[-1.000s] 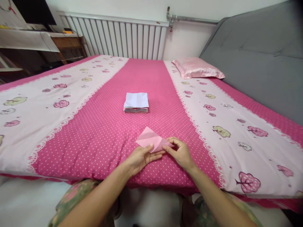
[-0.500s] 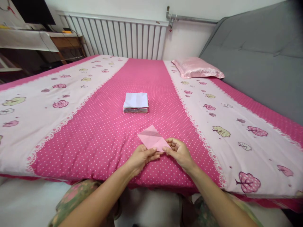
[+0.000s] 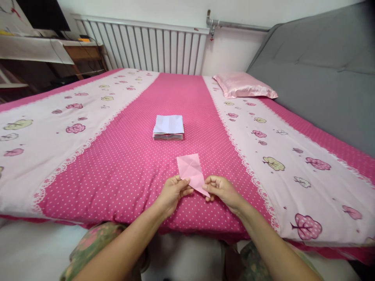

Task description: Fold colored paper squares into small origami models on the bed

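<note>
A pink sheet of paper (image 3: 191, 168) with crease lines is held between both hands, above the near part of the bed. My left hand (image 3: 175, 192) pinches its lower left edge, thumb on top. At its lower right, my right hand (image 3: 220, 189) grips the edge near a pointed corner, which sticks out downward past the fingers. Part of the right fingers is behind the paper. Farther back on the bedspread lies a stack of square papers (image 3: 168, 127), the top one pale bluish white and creased.
The bed (image 3: 140, 164) has a pink dotted spread with pale tree-print bands. A pink pillow (image 3: 244, 85) lies at the back right beside a grey headboard (image 3: 316, 58). Behind stand a white radiator (image 3: 146, 45) and, at left, a desk (image 3: 79, 52) with a monitor (image 3: 43, 15).
The pink paper has been turned clockwise between my hands, its far corner swinging to the right. My left hand has shifted slightly left along its edge. The stack lies where it was.
</note>
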`<state>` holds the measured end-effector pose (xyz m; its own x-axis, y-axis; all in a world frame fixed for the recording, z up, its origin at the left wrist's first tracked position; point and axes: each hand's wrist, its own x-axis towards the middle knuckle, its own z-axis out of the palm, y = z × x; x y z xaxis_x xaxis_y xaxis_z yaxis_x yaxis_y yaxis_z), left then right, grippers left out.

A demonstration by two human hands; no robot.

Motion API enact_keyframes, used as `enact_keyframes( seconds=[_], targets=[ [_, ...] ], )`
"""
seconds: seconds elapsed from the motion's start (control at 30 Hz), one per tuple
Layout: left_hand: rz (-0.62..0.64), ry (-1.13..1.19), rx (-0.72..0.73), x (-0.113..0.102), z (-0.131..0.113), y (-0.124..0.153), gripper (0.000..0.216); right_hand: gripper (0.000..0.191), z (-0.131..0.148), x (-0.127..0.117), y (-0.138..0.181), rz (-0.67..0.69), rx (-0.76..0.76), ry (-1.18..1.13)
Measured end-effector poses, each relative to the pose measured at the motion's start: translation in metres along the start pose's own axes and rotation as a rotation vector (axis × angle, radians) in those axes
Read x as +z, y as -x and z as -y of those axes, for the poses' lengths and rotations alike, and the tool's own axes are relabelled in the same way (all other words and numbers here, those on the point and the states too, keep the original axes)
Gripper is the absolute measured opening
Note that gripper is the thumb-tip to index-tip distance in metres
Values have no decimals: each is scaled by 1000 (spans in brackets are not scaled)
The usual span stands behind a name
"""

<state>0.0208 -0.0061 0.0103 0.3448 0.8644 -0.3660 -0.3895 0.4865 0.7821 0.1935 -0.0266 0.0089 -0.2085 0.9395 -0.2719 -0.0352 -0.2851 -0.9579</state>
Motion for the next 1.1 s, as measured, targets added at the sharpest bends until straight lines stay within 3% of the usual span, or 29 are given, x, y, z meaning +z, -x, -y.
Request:
enact_keyframes(
  seconds=[0.2, 0.47, 0.73, 0.83, 0.97, 1.1],
  targets=[
    [-4, -55, 27, 0, -3, 1, 7, 29, 1, 0, 0, 16, 18, 16],
    [-2, -221, 148, -1, -6, 3, 17, 29, 1, 0, 0, -67, -88, -66],
    [91, -497, 237, -7, -6, 3, 17, 53, 4, -1, 6, -44, -123, -151],
    [119, -671, 381, -10, -6, 6, 18, 53, 6, -1, 9, 13, -111, -171],
    [27, -949, 680, -10, -10, 13, 22, 37, 4, -1, 12, 71, -121, -188],
    [-3, -958, 959, -6, -15, 19, 24, 22, 1, 1, 11, 94, -200, -187]
  ],
)
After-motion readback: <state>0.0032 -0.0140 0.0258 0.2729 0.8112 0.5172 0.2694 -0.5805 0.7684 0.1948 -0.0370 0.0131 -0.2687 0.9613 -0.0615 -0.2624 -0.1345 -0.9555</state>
